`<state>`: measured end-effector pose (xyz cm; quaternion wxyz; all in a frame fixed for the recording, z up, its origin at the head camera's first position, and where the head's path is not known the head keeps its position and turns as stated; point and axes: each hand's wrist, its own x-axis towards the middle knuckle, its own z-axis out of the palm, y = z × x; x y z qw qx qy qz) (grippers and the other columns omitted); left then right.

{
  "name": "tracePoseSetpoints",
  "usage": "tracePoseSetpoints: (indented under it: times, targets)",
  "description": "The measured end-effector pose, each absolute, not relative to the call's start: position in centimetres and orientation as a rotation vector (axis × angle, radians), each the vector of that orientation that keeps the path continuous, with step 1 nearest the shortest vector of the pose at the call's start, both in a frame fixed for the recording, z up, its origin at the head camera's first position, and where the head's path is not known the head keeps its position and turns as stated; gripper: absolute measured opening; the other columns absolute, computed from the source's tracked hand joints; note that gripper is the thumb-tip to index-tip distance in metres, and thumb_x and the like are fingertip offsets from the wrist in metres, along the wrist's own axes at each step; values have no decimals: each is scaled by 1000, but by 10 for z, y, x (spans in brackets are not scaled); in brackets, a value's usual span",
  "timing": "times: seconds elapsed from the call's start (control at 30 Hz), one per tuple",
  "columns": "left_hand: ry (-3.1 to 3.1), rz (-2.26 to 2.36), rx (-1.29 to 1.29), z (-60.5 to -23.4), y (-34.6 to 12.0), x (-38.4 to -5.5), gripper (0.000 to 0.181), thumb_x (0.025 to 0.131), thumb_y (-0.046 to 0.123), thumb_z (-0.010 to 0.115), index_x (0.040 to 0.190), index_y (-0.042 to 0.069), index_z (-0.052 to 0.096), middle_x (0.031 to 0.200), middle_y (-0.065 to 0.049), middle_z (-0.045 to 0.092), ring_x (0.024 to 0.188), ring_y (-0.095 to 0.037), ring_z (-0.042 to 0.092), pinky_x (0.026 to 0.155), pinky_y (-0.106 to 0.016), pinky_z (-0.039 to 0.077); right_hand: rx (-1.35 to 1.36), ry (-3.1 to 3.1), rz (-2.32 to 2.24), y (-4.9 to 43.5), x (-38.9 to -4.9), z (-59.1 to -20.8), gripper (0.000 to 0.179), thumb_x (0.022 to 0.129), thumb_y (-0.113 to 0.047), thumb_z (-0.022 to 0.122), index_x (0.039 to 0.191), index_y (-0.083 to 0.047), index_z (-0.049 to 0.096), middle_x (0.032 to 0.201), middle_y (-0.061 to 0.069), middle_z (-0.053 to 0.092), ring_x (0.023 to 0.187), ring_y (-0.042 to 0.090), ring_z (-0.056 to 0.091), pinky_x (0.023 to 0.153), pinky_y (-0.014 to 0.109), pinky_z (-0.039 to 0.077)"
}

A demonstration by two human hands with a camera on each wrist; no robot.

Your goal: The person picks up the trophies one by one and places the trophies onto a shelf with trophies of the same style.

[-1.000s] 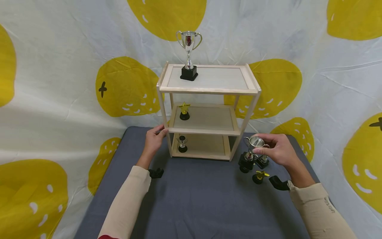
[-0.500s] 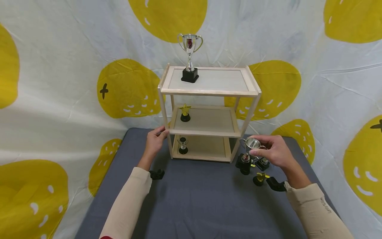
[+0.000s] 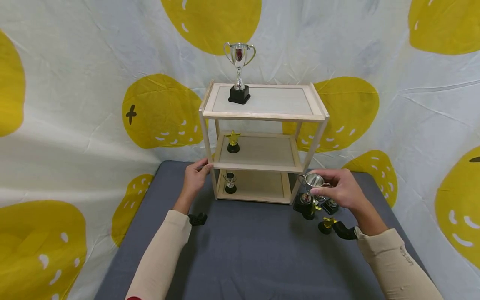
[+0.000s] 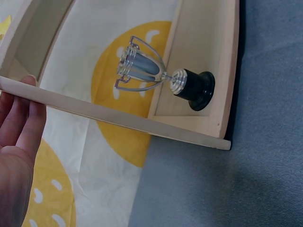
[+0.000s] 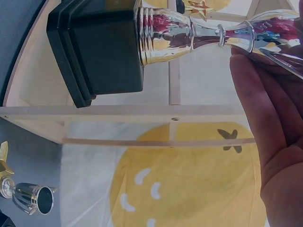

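Note:
My right hand [image 3: 343,189] holds a silver two-handled trophy cup [image 3: 313,181] by its bowl, beside the right front post of a wooden three-tier shelf [image 3: 277,102]. In the right wrist view, the black square base [image 5: 99,47] of this trophy hangs in front of the shelf. My left hand [image 3: 195,177] grips the left front post [image 4: 113,113] of the shelf at about middle-board height. At the left of the top board stands a larger silver trophy [image 3: 239,93]. A gold star trophy [image 3: 233,146] stands on the middle board, a small silver cup [image 4: 144,66] on the bottom one.
On the grey cloth-covered table [image 3: 240,250], right of the shelf, are several small trophies, including a gold star trophy [image 3: 325,227] and a small silver cup [image 5: 35,196]. A white cloth with yellow fruit prints hangs behind and at both sides.
My right hand has moved a little to the left with the trophy, nearer the shelf's right front post. The left hand stays on its post.

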<state>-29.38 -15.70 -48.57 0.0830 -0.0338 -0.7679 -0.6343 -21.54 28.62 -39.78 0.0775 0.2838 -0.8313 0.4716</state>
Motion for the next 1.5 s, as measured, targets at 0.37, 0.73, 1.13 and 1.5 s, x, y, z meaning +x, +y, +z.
tracePoseSetpoints:
  times: [0.37, 0.73, 1.13, 1.5]
  targets:
    - [-2289, -1903, -101, -485, -157, -293, 41, 105, 19, 64, 144, 4, 63, 144, -23, 62, 130, -40, 64, 110, -49, 56, 898, -2476, 1436, 281, -216, -397, 38, 84, -4, 86, 118, 7, 74, 85, 4, 77, 66, 5, 66, 56, 19, 58]
    - [-2281, -1904, -113, -484, -157, -291, 41, 105, 17, 64, 144, 4, 63, 143, -23, 63, 129, -39, 65, 109, -48, 56, 949, -2453, 1439, 273, -218, -397, 38, 80, 9, 84, 116, 9, 74, 85, -2, 76, 67, 4, 66, 57, 19, 58]
    - [-2314, -1934, -61, -482, -156, -293, 43, 107, 15, 60, 148, 2, 57, 150, -24, 58, 135, -39, 61, 113, -48, 53, 1008, -2415, 1475, 265, -220, -396, 37, 80, 9, 83, 116, 11, 73, 86, -1, 75, 68, 4, 65, 58, 19, 58]
    - [-2316, -1914, -79, -483, -157, -292, 43, 106, 18, 62, 148, 5, 59, 149, -22, 59, 134, -39, 62, 112, -50, 54, 1059, -2409, 1471, 257, -223, -394, 38, 78, 12, 83, 115, 10, 74, 87, -4, 75, 69, 3, 64, 59, 19, 59]
